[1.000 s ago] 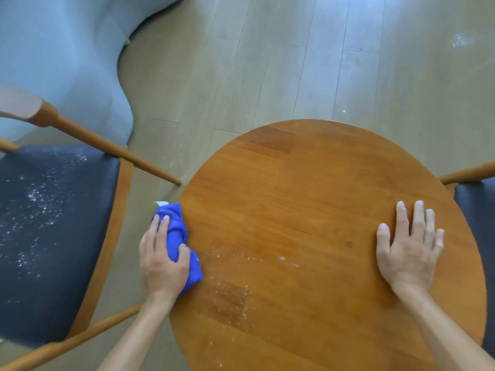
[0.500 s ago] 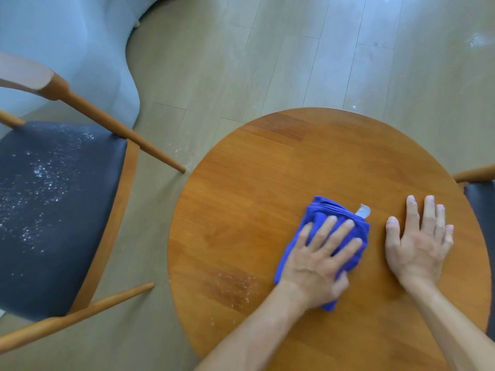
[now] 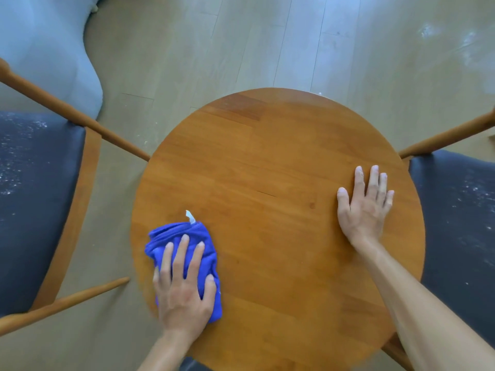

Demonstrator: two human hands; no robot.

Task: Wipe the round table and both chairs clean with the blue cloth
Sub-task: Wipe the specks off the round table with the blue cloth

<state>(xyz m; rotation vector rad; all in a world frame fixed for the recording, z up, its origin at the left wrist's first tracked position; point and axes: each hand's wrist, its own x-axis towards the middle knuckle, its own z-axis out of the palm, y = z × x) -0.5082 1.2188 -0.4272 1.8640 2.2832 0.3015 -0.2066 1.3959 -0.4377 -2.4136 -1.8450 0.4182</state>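
Lying bunched on the near-left part of the tabletop [image 3: 267, 162], close to its edge, the cloth [image 3: 184, 236] is pressed flat under the left hand [image 3: 183, 287], whose fingers are spread across it and not curled round it. A small pale tag sticks out from the cloth's far edge. The near half of the cloth is hidden beneath the palm, so its full shape cannot be made out. The right hand [image 3: 363, 204] is laid palm-down on the bare wood at the right side, fingers open and slightly fanned, holding nothing.

The left chair [image 3: 32, 196] and right chair [image 3: 460, 210] are both cut off by the frame edges; only parts of their dark seats, flecked with white specks, and their wooden rails are seen. The near rim of the tabletop is partly covered by both forearms. A pale blue shape [image 3: 40, 49] at the far left is too cropped to identify. White smears are visible on the floor [image 3: 267, 36] at the far right.

Half a second earlier the cloth was held mid-table, just beside the right hand; it is now at the near left. The patch of white crumbs seen there earlier is no longer visible. The right hand has kept its place.
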